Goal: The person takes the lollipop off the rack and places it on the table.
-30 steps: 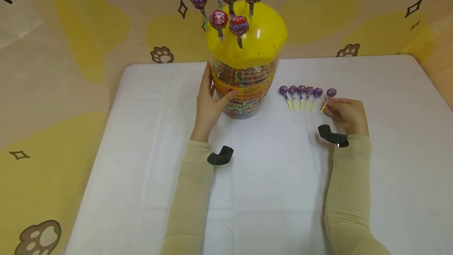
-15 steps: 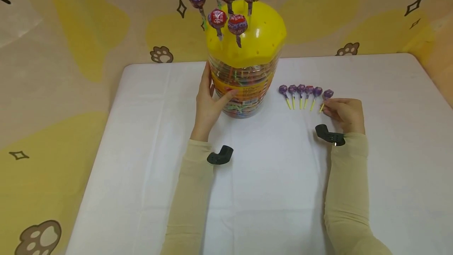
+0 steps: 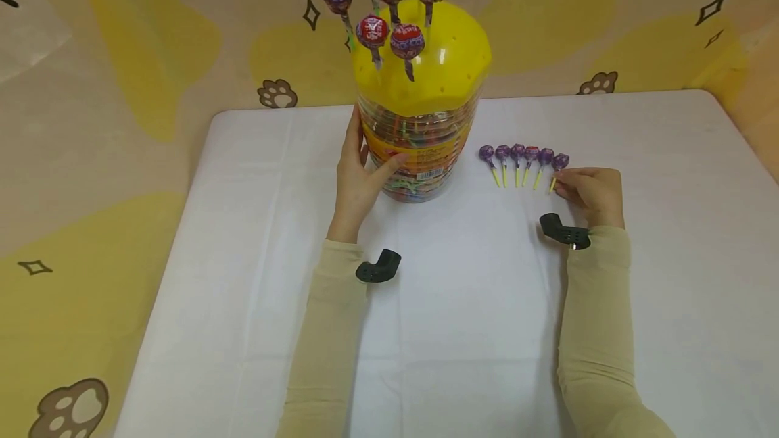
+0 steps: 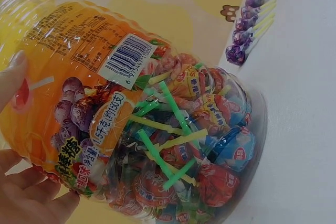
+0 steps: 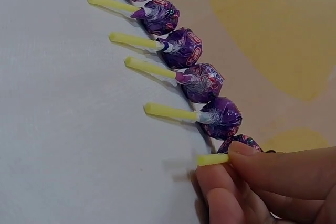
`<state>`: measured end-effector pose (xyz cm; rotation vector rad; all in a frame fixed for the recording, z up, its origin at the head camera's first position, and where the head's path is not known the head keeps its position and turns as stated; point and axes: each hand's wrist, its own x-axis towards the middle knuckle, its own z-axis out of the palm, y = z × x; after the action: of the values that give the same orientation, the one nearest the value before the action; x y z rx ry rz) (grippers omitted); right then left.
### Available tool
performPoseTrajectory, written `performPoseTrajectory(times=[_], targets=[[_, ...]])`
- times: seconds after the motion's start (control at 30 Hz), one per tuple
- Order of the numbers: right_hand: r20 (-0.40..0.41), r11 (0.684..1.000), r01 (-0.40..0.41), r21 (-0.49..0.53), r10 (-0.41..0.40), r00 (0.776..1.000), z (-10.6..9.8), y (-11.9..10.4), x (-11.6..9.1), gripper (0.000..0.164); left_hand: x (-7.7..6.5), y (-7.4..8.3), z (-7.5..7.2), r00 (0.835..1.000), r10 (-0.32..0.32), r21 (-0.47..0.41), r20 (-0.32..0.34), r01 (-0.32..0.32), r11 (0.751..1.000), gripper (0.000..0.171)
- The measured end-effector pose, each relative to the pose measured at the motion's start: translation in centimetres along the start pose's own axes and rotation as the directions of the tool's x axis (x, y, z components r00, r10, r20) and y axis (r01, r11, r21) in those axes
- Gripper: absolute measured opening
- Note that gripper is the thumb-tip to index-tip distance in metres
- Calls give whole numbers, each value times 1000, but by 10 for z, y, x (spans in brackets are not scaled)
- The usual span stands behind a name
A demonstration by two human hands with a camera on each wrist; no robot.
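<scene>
In the head view my left hand [image 3: 356, 184] grips the side of a big clear plastic jar [image 3: 447, 134] of lollipops, thumb across its orange label. Several lollipops [image 3: 407, 42] in red and purple wrappers stand upright in its yellow lid [image 3: 456, 53]. The left wrist view looks at the barcode [image 4: 128, 59] and the wrapped candies [image 4: 218, 182] inside. My right hand [image 3: 596, 195] pinches a purple-wrapped lollipop [image 3: 560, 161] by its yellow stick, at the right end of a row of similar lollipops [image 3: 517, 152]. From the right wrist, its wrapper [image 5: 240, 142] is partly hidden by my thumb.
A white-covered table [image 3: 462, 303] lies under everything. Behind it hangs a yellow and beige backdrop [image 3: 548, 32] with paw prints. Black wrist cameras [image 3: 379, 267] sit on both sleeves. The row of lollipops lies between the jar and my right hand.
My right hand has moved slightly left, bringing the pinched lollipop closer to the others in the row. The left hand stays on the jar.
</scene>
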<state>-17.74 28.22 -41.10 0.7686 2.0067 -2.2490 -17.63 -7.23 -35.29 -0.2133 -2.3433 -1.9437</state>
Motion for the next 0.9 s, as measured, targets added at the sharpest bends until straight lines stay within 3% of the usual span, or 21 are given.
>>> performPoseTrajectory(times=[0.17, 0.47, 0.7, 0.8, 0.9], targets=[[-8, 1000, 23, 9, -23, 1000, 1, 1, 1, 32, -1, 3, 0, 1000, 1, 0, -1, -1, 1000, 87], [-61, 992, 60, -113, -67, 996, -1, 2, 3, 6, 10, -22, 2, 1000, 17, -5, -5, -17, 1000, 90], [-68, 950, 106, -295, -131, 989, -1, 2, 0, 8, 8, -23, 2, 999, 32, 8, -19, -32, 999, 90], [-61, 939, 126, -321, -153, 986, -2, 0, -3, 6, 8, -22, 2, 999, 39, 9, -22, -39, 999, 91], [-59, 936, 151, -317, -178, 982, -1, -2, -6, 20, 8, -22, 2, 999, 42, 7, -23, -42, 999, 90]])
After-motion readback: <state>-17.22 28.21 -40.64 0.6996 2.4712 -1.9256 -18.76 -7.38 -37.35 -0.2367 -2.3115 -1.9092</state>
